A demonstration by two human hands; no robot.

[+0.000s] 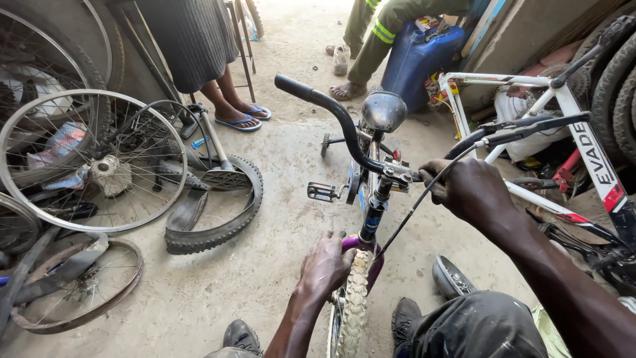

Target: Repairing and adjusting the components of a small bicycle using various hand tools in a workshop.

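Bicycles are crowding this dusty concrete floor [278, 166], and the small bicycle [368, 199] in the middle is standing between the person's knees. A white bicycle frame [583, 142] is leaning at the right, and a bare spoked wheel [93, 162] is lying at the left beside a loose black tyre [218, 219]. A blue plastic canister [417, 59] is sitting further back, near two other people's feet. The right hand [464, 189] is closing around the handlebar [331, 109] near the stem clamp, fingers wrapped tight. The left hand [324, 265] is pressing down on the purple fork [361, 244] just above the knobbly front tyre [354, 305], fingers curled over it. Judging by this, the work is going best if the lower hand is keeping the fork and wheel steady while the upper one is turning the bar squarely. A thin black cable [417, 205] is running close to the right hand. The clamp bolts are partly hiding behind that hand, and the rear wheel is hard to make out.
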